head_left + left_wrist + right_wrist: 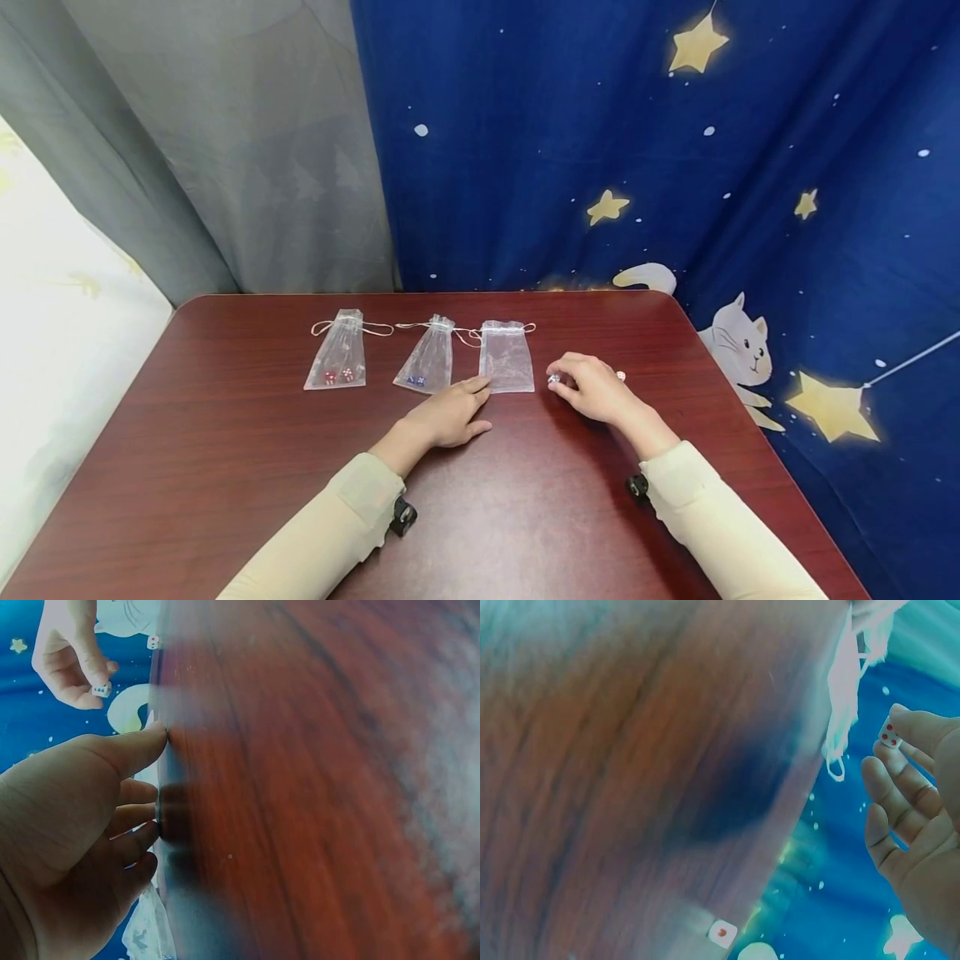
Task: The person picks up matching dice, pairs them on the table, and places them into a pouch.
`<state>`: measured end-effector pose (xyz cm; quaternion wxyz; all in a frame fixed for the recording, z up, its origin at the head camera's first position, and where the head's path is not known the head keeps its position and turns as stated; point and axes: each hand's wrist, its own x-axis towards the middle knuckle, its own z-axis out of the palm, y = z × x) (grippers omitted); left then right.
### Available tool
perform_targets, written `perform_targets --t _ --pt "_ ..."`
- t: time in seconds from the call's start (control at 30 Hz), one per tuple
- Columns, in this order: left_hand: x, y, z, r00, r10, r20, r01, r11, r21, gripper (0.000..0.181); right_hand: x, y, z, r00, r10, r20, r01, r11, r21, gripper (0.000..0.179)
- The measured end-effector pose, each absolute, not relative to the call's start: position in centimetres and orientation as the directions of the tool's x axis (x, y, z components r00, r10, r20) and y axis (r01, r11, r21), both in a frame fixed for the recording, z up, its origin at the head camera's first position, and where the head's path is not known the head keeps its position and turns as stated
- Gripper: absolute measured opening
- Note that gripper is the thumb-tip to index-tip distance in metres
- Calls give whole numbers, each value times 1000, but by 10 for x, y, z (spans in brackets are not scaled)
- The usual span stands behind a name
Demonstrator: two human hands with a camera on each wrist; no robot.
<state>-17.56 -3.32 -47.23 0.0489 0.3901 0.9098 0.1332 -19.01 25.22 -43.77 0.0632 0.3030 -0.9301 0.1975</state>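
Note:
Between thumb and index finger my right hand (592,390) pinches a white die (553,379), held just above the table. Red pips show on this die (889,733) in the right wrist view. My left hand (448,415) rests on the table, its fingertips touching the lower left corner of a flat white organza drawstring bag (507,360). Its fingers are relaxed and hold nothing. A second white die (722,934) lies on the table by the right hand, partly hidden by that hand in the head view.
Left of the flat bag lies an organza bag (435,350) with blue dice (416,381) in its bottom. Farther left, another bag (343,346) holds red dice (347,375). The dark red table (247,467) ends at a blue starry curtain (510,150) and a grey one.

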Motion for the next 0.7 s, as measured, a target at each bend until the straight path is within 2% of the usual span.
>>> perform_targets --t 0.33,0.7 --pt "-175 -34 -472 -691 723 11 696 662 278 57 -178 233 -446 -768 -615 178 -636 703 -319 16" --pt "-175 -33 -473 -705 709 -5 683 680 267 59 -167 214 -453 -686 -712 153 -722 638 -268 12"
